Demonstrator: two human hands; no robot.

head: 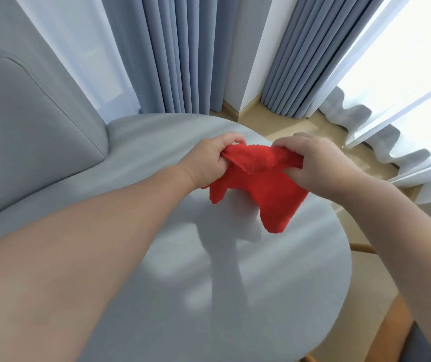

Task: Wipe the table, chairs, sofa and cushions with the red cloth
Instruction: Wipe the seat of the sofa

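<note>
The cloth (258, 184), red and fluffy like terry, hangs crumpled in the air over a chair (157, 270), its lower corners drooping in soft lobes. The left hand (209, 163) pinches its upper left edge with curled fingers, and the right hand (318, 165) grips the upper right edge the same way. The chair's rounded seat is smooth grey fabric, with a padded, piped backrest (31, 131) at the left and a wooden leg (363, 248) at the right. Beyond it, pleated grey curtains (172, 53) and a wavy white sheer (392, 142) reach a pale wood floor (287, 124).
</note>
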